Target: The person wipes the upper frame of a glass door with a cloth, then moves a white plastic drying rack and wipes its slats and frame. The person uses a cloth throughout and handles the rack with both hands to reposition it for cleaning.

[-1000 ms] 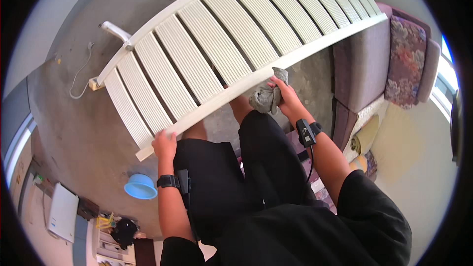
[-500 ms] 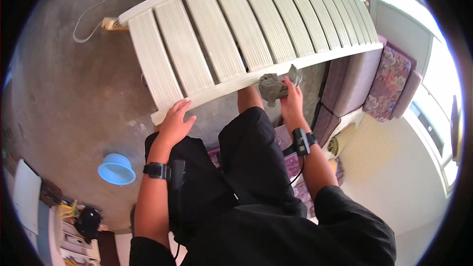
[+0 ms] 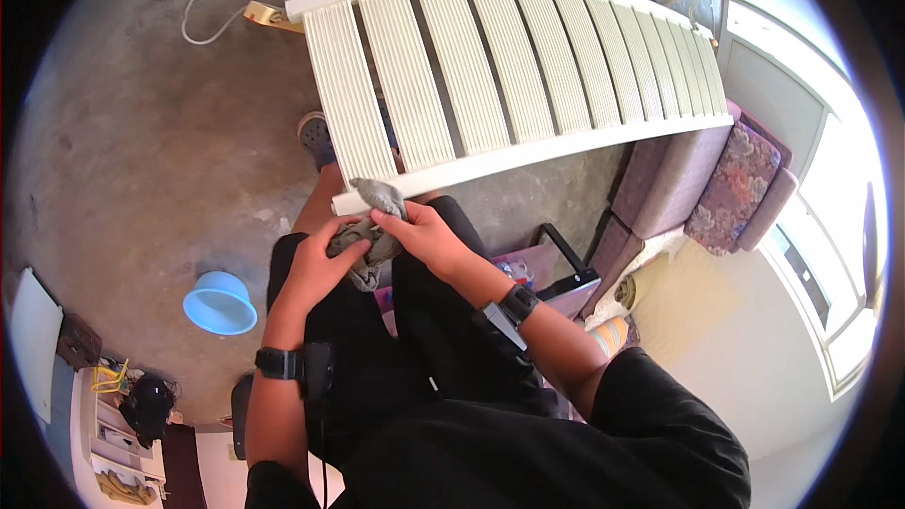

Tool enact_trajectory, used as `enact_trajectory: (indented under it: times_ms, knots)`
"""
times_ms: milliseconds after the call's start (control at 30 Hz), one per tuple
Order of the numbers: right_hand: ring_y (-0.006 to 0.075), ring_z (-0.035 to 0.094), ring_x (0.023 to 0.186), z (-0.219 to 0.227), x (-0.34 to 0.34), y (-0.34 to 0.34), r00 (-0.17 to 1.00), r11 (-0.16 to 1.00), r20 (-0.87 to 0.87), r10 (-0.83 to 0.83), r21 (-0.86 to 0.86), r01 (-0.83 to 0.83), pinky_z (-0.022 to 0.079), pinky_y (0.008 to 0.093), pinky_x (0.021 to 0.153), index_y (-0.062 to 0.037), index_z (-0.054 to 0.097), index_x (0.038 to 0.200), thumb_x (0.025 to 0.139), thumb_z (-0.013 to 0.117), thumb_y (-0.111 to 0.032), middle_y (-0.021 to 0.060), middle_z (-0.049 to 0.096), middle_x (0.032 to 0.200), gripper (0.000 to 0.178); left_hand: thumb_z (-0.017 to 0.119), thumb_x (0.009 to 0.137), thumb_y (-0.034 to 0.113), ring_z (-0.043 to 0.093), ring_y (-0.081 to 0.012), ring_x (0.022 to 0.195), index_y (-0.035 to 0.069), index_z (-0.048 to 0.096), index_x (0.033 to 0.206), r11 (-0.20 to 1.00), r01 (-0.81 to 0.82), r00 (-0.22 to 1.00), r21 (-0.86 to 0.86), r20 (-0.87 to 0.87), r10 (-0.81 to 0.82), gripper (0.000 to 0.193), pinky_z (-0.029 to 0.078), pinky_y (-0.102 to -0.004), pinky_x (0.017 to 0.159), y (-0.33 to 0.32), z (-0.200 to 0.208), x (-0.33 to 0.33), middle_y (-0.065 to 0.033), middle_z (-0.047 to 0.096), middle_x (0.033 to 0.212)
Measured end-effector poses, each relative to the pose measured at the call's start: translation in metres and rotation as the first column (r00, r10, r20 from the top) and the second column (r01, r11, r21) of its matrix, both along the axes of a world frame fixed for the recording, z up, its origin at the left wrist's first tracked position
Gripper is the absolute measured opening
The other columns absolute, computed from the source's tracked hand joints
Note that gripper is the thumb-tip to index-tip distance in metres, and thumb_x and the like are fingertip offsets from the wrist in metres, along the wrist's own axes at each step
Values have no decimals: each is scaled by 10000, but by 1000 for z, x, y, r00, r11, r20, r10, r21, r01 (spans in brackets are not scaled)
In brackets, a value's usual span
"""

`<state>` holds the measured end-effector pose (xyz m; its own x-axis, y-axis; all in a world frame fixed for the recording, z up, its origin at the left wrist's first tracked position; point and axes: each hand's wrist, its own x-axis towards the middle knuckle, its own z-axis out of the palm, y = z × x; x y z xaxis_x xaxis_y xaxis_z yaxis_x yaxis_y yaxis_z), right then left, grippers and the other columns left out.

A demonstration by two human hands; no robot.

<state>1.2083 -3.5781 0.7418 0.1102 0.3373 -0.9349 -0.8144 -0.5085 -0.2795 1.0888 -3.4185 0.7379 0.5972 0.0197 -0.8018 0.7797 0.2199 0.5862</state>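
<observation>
A round light-blue plastic bowl (image 3: 220,303) sits on the concrete floor (image 3: 123,160) at my left. My left hand (image 3: 320,259) has its grip closed on the crumpled grey cloth (image 3: 372,226); my right hand (image 3: 429,238) pinches the cloth too, against the near edge of the white slatted plastic panel (image 3: 490,85).

Daylight: strong, entering from the window (image 3: 830,254) at right, which is blown out to white glare. Concrete floor (image 3: 123,151) evenly lit, shadows soft. Fisheye bending at the rim; black vignette corners. Centre sharp, edges slightly soft.
</observation>
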Motion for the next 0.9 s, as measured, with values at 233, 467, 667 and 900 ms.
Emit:
enact_trajectory:
  times_ms: [233, 467, 667, 900]
  knots:
    - [66, 608, 817, -16, 36, 28, 987, 969, 86, -139, -194, 154, 463, 229, 686, -56, 671, 1110, 942, 670, -275, -23, 675, 929, 277, 697, 916, 242, 661, -180, 956, -17, 627, 1141, 922, -179, 984, 344, 65, 167, 351, 502, -304, 843, 50, -13, 17, -147, 697, 1001]
    - [77, 605, 741, -22, 2, 64, 969, 886, 138, -203, -396, 242, 460, 225, 624, -34, 673, 1031, 914, 706, -279, 2, 670, 874, 273, 672, 915, 281, 673, -362, 886, -3, 635, 1103, 983, -87, 992, 164, 103, 71, 343, 521, -397, 774, 118, -71, 21, -210, 684, 946]
    - [110, 624, 734, -43, -52, 178, 999, 900, 42, 31, -435, -10, 491, 265, 635, -25, 681, 979, 896, 735, -289, 29, 669, 825, 282, 642, 921, 337, 674, -371, 936, 19, 640, 1129, 976, -6, 1000, 216, 16, 3, 380, 522, -410, 795, 232, -99, -30, -225, 692, 971]
    - [156, 607, 829, -11, -48, 297, 892, 910, 333, 305, 175, -376, 474, 307, 729, 12, 689, 977, 868, 765, -256, 75, 653, 860, 299, 642, 924, 332, 528, -111, 758, 25, 629, 928, 919, -389, 876, 67, -281, 392, 308, 449, -295, 695, 335, -91, -73, -36, 600, 800]
